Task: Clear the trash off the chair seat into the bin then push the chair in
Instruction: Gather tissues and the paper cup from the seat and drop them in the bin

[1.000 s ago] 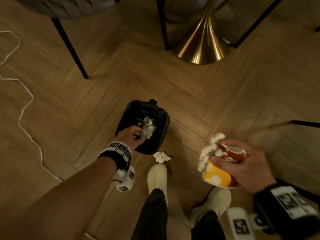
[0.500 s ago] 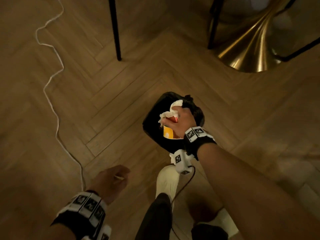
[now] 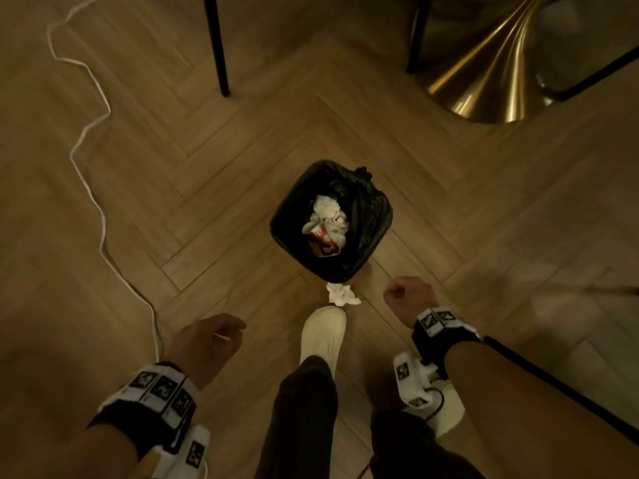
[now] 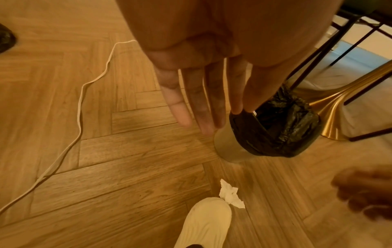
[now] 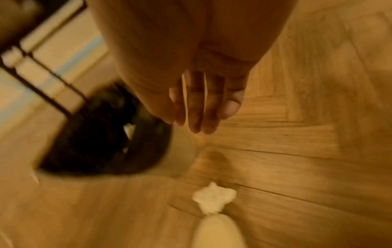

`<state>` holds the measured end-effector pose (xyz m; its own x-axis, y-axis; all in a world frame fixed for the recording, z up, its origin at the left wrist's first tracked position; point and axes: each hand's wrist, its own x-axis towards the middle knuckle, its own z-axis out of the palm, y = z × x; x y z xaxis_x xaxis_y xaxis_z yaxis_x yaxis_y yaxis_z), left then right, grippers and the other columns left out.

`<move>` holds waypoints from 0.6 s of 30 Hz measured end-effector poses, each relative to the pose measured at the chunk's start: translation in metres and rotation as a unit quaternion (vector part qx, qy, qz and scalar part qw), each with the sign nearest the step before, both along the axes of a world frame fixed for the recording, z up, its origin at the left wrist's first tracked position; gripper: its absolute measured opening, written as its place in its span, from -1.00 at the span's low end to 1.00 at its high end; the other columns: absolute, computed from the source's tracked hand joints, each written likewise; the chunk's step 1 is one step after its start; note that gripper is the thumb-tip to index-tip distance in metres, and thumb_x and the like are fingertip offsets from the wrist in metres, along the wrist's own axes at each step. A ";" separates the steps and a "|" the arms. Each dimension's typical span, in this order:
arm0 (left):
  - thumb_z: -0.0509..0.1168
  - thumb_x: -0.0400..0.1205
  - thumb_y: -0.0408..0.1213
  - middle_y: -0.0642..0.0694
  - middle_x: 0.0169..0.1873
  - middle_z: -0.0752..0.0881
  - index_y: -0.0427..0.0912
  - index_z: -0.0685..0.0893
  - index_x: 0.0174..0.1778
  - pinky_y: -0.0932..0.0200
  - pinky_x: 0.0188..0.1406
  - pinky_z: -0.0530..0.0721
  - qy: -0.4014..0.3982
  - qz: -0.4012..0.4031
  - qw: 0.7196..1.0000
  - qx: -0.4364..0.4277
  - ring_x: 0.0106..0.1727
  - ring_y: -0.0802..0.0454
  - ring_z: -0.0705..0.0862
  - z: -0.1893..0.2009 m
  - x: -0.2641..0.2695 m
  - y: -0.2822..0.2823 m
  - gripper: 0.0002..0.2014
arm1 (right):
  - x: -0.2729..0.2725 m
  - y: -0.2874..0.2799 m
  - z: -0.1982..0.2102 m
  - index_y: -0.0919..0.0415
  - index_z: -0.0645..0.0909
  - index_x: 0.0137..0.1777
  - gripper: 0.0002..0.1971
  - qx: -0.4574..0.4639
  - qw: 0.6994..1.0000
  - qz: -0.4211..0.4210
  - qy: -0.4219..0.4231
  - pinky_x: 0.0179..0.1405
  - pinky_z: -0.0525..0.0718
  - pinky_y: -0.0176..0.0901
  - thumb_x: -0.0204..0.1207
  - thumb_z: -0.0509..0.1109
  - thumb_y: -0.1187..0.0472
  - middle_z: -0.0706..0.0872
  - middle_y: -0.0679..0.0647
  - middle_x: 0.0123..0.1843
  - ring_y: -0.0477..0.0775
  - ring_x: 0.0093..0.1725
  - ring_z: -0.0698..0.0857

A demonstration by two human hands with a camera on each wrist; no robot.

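A small bin (image 3: pixel 370 216) lined with a black bag stands on the wood floor ahead of my feet. Inside it lie white tissues and a red-and-orange paper cup (image 3: pixel 325 242). One crumpled tissue (image 3: pixel 342 294) lies on the floor between the bin and my left shoe toe. My left hand (image 3: pixel 211 337) hangs low on the left, and its fingers (image 4: pixel 199 104) are straight and hold nothing. My right hand (image 3: pixel 406 295) hangs just right of the floor tissue with relaxed, empty fingers (image 5: pixel 201 104). The chair seat is out of view.
Black chair legs (image 3: pixel 216 46) stand beyond the bin, and another (image 3: pixel 415 36) rises beside a gold table base (image 3: pixel 484 81) at the far right. A white cable (image 3: pixel 93 160) snakes along the floor on the left. My shoe (image 3: pixel 323 337) is near the bin.
My right hand has let the cup and tissue go into the bin and pulled back to the right, empty. The left hand stays low on the left.
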<state>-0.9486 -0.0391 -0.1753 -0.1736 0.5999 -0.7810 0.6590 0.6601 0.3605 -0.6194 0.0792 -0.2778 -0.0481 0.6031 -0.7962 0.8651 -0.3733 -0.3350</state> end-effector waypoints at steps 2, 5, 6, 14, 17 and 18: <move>0.37 0.55 -0.21 0.15 -0.22 0.74 0.18 0.68 -0.14 0.27 -0.22 0.54 0.002 -0.019 1.000 0.003 -0.20 0.25 0.69 -0.020 0.003 -0.006 -0.87 | 0.007 -0.027 -0.044 0.13 0.69 -0.05 -0.83 -0.065 0.993 0.082 -0.046 -0.05 0.70 -0.04 0.49 0.31 0.11 0.76 0.16 0.05 0.21 0.00 0.72; 0.38 0.55 -0.26 0.11 -0.24 0.77 0.14 0.71 -0.13 0.46 -0.27 0.55 -0.003 -0.025 1.000 -0.002 -0.25 0.24 0.71 -0.062 0.001 -0.026 -0.85 | -0.003 -0.049 -0.118 0.06 0.65 0.13 -0.71 -0.102 0.988 0.107 -0.036 0.01 0.67 -0.07 0.51 0.23 0.01 0.73 0.07 0.16 0.16 0.06 0.70; 0.38 0.55 -0.29 0.10 -0.23 0.78 0.12 0.72 -0.13 0.53 -0.28 0.55 -0.005 -0.019 1.000 -0.012 -0.21 0.27 0.72 -0.076 -0.002 -0.037 -0.84 | -0.011 -0.053 -0.141 -0.02 0.63 0.17 -0.68 -0.106 0.989 0.102 -0.013 0.06 0.65 -0.07 0.49 0.24 -0.07 0.70 -0.01 0.15 0.11 0.09 0.68; 0.51 0.39 -0.32 0.25 -0.40 0.81 0.52 0.66 -0.24 0.60 -0.34 0.58 0.051 0.006 0.991 -0.121 -0.44 0.42 0.70 -0.140 -0.022 -0.128 -0.53 | -0.050 -0.061 -0.241 0.28 0.49 0.38 -0.59 -0.053 0.989 0.141 0.002 0.31 0.53 0.05 0.53 0.32 0.28 0.56 0.35 0.39 0.33 0.35 0.55; 0.53 0.37 -0.31 0.40 -0.39 0.77 0.60 0.57 -0.17 0.56 -0.33 0.60 0.053 0.017 0.992 -0.110 -0.46 0.37 0.71 -0.129 -0.017 -0.136 -0.45 | -0.035 -0.052 -0.216 0.33 0.58 0.27 -0.70 -0.073 0.986 0.146 -0.027 0.19 0.56 -0.02 0.59 0.24 0.28 0.63 0.36 0.30 0.33 0.29 0.61; 0.53 0.38 -0.32 0.42 -0.37 0.76 0.59 0.57 -0.16 0.57 -0.34 0.59 0.047 0.016 0.993 -0.105 -0.46 0.36 0.72 -0.121 -0.016 -0.133 -0.45 | -0.030 -0.051 -0.202 0.33 0.60 0.23 -0.72 -0.065 0.987 0.140 -0.038 0.13 0.57 -0.06 0.60 0.23 0.24 0.66 0.34 0.27 0.31 0.24 0.64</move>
